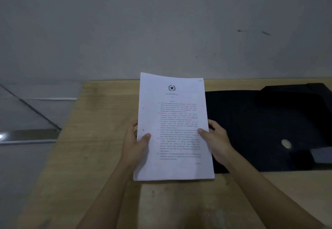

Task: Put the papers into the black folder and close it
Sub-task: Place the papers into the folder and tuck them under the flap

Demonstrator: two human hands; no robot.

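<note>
A stack of white printed papers (173, 121) with a star emblem at the top is held above the wooden table, tilted toward me. My left hand (134, 142) grips the stack's left edge, thumb on the front. My right hand (215, 139) grips the right edge the same way. The black folder (265, 124) lies open and flat on the table to the right of the papers; its left part is hidden behind the stack. A round metal fitting (286, 143) shows on the folder's inner surface.
The wooden table (100, 139) stands against a pale wall (161, 27). Its left edge runs diagonally at the left, with a metal strip (27, 135) and floor beyond. A grey patch (321, 154) lies on the folder's right side.
</note>
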